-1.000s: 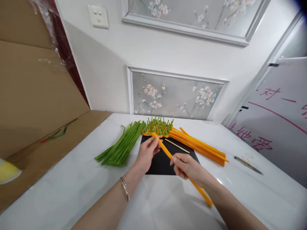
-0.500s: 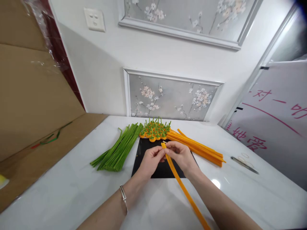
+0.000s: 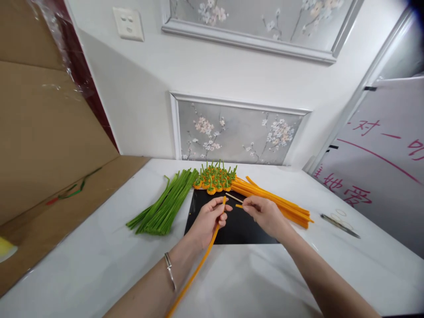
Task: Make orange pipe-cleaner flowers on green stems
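Note:
An orange pipe cleaner (image 3: 200, 263) is pinched near its upper end in my left hand (image 3: 209, 219), and its long tail trails toward the bottom edge. My right hand (image 3: 263, 213), a little to the right, closes its fingertips on a thin pale stick (image 3: 233, 198) that points up-left. A short orange fuzzy end (image 3: 239, 206) pokes out beside those same fingers; its remaining length is hidden. Both hands are above a black mat (image 3: 232, 234). Small orange pumpkin-like pieces with green stems (image 3: 215, 179) are clustered just beyond it.
Green pipe cleaners (image 3: 165, 205) lie bundled on the left, orange ones (image 3: 274, 198) on the right. Tweezers (image 3: 340, 225) and thin loops rest farther right on the white table (image 3: 99, 265). Cardboard (image 3: 49, 141) stands at left, and a panelled wall (image 3: 142, 88) rises behind.
My hands have moved apart, the right one going right with the stick. The orange strands held together before are separated, and the left hand's pipe cleaner now trails down-left instead of down-right.

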